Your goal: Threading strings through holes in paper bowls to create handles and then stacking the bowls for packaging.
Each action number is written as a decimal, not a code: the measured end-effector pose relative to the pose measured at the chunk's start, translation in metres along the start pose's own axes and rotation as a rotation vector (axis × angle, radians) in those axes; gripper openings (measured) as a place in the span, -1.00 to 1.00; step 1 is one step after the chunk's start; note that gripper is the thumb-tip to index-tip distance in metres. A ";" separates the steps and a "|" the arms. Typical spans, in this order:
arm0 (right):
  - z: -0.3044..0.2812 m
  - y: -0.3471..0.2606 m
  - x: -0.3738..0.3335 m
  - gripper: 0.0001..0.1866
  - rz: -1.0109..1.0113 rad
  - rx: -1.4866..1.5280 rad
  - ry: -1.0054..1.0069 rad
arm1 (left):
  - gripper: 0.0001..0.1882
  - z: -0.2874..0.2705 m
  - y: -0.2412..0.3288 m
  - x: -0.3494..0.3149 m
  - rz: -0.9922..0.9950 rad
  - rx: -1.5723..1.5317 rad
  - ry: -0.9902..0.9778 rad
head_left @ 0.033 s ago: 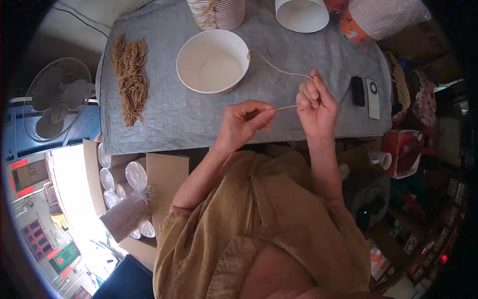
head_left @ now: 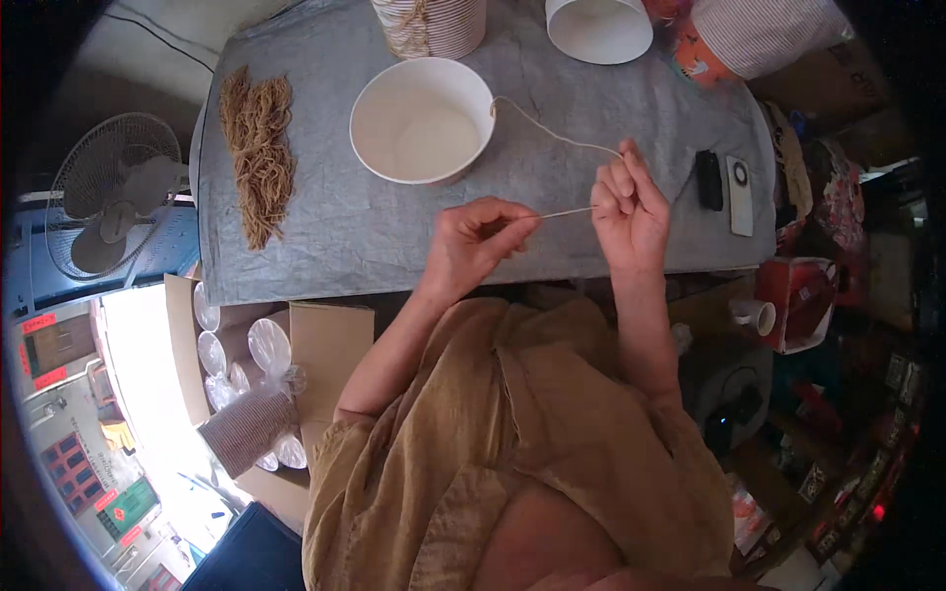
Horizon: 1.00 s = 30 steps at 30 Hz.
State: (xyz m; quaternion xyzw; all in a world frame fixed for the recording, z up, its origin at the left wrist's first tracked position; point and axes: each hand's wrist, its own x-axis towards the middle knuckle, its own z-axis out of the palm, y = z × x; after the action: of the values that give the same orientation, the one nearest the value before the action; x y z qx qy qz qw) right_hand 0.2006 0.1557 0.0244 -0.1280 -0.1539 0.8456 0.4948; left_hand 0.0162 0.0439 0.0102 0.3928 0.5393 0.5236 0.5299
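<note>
Grey cloth is covering the bench (head_left: pixel 325 236), where the left hand (head_left: pixel 473 246) and right hand (head_left: pixel 626 212) are each pinching a thin pale string (head_left: pixel 562 212) stretched between them, its far end running left to the rim of a white paper bowl (head_left: pixel 422 120), with a bundle of tan cords (head_left: pixel 258 158) lying further left.
</note>
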 end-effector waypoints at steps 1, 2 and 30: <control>-0.007 -0.003 -0.001 -0.81 0.007 0.001 0.005 | -0.88 -0.005 -0.002 -0.002 -0.006 -0.002 0.005; -0.017 -0.005 -0.001 -0.81 0.023 0.017 -0.029 | -0.89 -0.011 -0.006 -0.003 0.051 0.032 0.036; -0.005 0.044 -0.015 -0.85 0.284 -0.832 -0.061 | -0.93 -0.046 0.027 -0.012 0.489 0.533 0.037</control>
State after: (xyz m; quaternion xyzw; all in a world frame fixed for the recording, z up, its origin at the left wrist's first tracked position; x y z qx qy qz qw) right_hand 0.1749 0.1226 0.0040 -0.3113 -0.4768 0.7746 0.2752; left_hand -0.0307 0.0290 0.0339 0.6249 0.5563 0.4831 0.2581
